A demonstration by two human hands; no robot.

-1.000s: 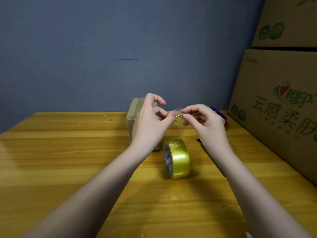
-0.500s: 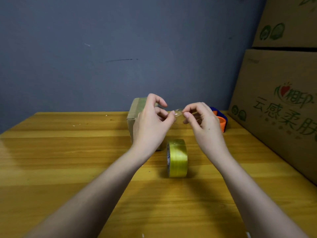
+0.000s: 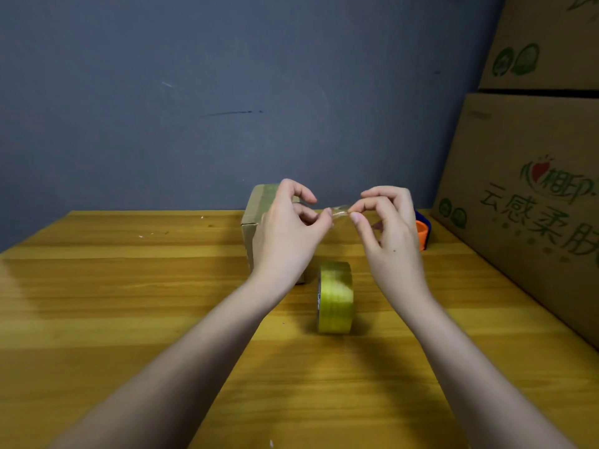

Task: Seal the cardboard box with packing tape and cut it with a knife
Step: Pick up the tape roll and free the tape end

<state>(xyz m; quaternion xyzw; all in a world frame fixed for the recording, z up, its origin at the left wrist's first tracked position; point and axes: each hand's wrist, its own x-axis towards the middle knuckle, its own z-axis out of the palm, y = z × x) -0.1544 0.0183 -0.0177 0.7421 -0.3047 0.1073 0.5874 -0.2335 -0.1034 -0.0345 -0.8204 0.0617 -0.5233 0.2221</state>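
A small cardboard box (image 3: 256, 218) stands at the back middle of the wooden table, mostly hidden behind my left hand (image 3: 288, 234). A short clear strip of tape (image 3: 339, 211) is stretched between my two hands, above the box. My left hand pinches its left end, and my right hand (image 3: 389, 234) pinches its right end with thumb and forefinger. A yellowish roll of packing tape (image 3: 335, 296) stands on its edge on the table, just below and between my hands. No knife is visible now.
An orange and blue object (image 3: 423, 231) lies behind my right hand. Two large printed cardboard boxes (image 3: 531, 196) are stacked along the table's right side. A grey wall closes off the back. The wooden table (image 3: 129, 303) stretches to the left and toward me.
The tape roll has turned to stand edge-on to me. My right hand has shifted slightly right, uncovering more of the orange object. A dark thing under my right wrist is out of sight now.
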